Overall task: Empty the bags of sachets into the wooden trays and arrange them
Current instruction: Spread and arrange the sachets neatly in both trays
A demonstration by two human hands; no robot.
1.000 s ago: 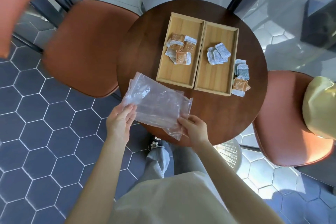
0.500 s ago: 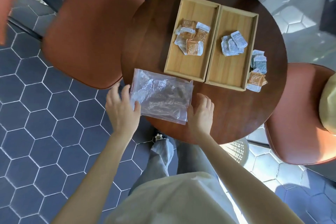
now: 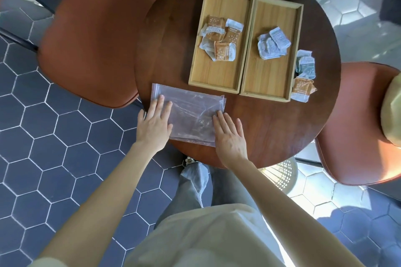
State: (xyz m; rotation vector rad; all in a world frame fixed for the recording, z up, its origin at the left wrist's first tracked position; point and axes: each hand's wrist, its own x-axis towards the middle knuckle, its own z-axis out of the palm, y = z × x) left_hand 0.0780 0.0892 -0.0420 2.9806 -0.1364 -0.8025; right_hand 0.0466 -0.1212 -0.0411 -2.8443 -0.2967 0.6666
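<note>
Sachet print too small to read. Clear crinkly bag (image 3: 191, 115) flat at table's (image 3: 271, 132) 7 o'clock; left hand (image 3: 155, 124), right hand (image 3: 230, 135) spread flat on it. Orange sachets (image 3: 218, 38) in left tray (image 3: 196, 76), pale blue (image 3: 272, 46) in right tray (image 3: 265, 84).

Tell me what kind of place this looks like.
Probably a cafe or a small seating corner by a window. A small round dark wooden table stands between two rust-brown cushioned chairs, the floor is dark hexagonal tile, and two light wooden trays hold single-serve sachets.
</note>
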